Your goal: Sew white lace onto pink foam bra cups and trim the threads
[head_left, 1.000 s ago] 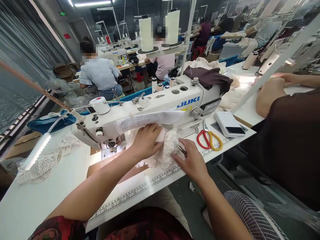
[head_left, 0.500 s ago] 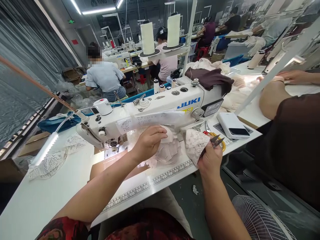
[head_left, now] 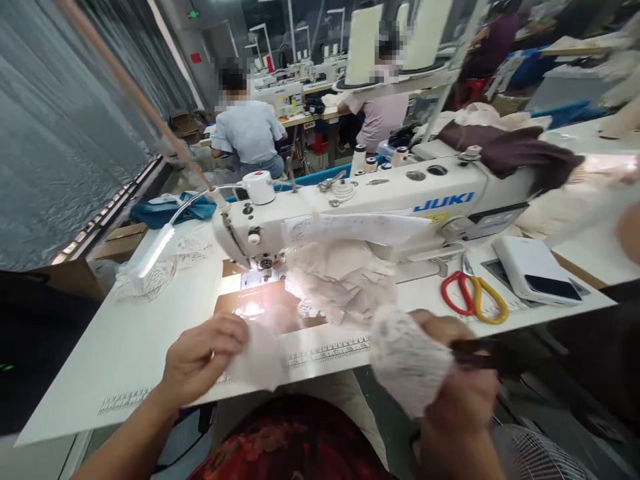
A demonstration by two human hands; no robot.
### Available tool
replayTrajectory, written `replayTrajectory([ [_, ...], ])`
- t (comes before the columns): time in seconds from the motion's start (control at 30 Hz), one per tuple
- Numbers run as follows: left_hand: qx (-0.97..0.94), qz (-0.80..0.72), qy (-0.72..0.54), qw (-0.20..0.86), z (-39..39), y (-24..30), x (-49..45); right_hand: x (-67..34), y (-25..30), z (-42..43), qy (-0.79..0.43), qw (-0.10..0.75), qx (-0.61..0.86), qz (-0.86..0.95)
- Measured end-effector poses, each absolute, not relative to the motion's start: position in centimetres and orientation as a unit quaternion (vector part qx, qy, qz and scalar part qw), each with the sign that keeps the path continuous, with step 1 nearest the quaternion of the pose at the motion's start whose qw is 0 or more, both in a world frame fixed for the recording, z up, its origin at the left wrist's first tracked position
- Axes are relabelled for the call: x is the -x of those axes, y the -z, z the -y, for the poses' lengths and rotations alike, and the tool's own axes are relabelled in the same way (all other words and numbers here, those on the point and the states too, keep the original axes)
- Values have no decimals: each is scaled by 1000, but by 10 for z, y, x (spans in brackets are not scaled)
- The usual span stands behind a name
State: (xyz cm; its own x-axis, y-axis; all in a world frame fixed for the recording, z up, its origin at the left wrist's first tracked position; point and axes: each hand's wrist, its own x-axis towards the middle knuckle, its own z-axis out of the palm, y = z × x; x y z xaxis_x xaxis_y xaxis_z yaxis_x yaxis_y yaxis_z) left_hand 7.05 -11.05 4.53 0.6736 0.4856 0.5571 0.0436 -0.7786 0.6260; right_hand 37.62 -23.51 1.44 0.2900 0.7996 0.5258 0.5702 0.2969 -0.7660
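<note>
Silvery crinkled sheeting down the left side, grey wall with green lit sign and red square, rows of benches behind, red stool, white bench under a slim glowing lamp, dark floor.

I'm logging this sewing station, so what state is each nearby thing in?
Left hand: gripping pale fabric
Right hand: holding lace piece and dark tool, blurred
Fabric pile: crumpled
Lamp: lit
Scissors: lying on table, unheld
Dark cloth: draped over sewing machine
White device: lying flat
Paper: against sewing machine front
Thread cones: upright
</note>
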Motion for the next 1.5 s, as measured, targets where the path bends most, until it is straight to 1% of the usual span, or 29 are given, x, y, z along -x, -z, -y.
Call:
replayTrajectory([
  [0.03, -856, -203, -374, 296, 104, -38, -55, -360, -15, 225, -136, 561, 558, 596],
  [0.07, -848, -254, -363, 292, 97, -31, -40, -342, -14, 213, -202, 562, 505, 623],
  [0.13, -838, -364, -307, 265, 82, -20, -11, -308, -12, 187, -317, 482, 454, 679],
  [0.17, -835, -417, -262, 247, 77, -16, 2, -294, -10, 176, -342, 445, 433, 705],
  [0.23, -831, -486, -190, 196, 71, -11, 26, -273, -2, 159, -321, 419, 428, 733],
  [0.3, -833, -509, -168, 139, 73, -8, 42, -268, 7, 153, -287, 395, 465, 739],
  [0.4, -848, -490, -193, 68, 88, -6, 51, -283, 18, 156, -230, 355, 549, 721],
  [0.5, -882, -429, -184, 65, 101, -1, 47, -303, 25, 166, -145, 275, 583, 751],
  [0.57, -893, -407, -172, 90, 102, 6, 44, -312, 28, 173, -84, 212, 602, 765],
  [0.67, -867, -443, -192, 118, 93, 18, 43, -316, 33, 182, -3, 137, 626, 768],
  [0.73, -828, -494, -222, 147, 86, 23, 45, -314, 34, 185, 51, 127, 621, 772],
  [0.8, -768, -538, -266, 225, 79, 24, 50, -310, 34, 186, 87, 147, 595, 785],
  [0.87, -676, -549, -342, 354, 73, 24, 54, -303, 35, 184, 83, 179, 546, 814],
  [0.93, -559, -527, -419, 484, 69, 23, 58, -293, 37, 180, 44, 201, 472, 857],
  [1.0, -443, -516, -462, 569, 67, 23, 62, -280, 40, 173, 12, 196, 408, 892],
  [1.1, -339, -514, -480, 625, 67, 21, 66, -259, 43, 160, 15, 166, 403, 900],
  [1.2, -332, -487, -499, 635, 71, 20, 67, -238, 39, 144, 14, 144, 430, 891],
  [1.3, -368, -477, -511, 613, 72, 18, 73, -219, 29, 128, -7, 140, 429, 892],
  [1.37, -428, -511, -486, 565, 72, 14, 83, -208, 23, 119, -26, 136, 435, 890],
  [1.43, -523, -584, -432, 445, 73, 7, 97, -199, 19, 112, -38, 128, 441, 888],
  [1.5, -611, -652, -377, 243, 77, -4, 108, -193, 19, 106, -33, 113, 445, 888],
])
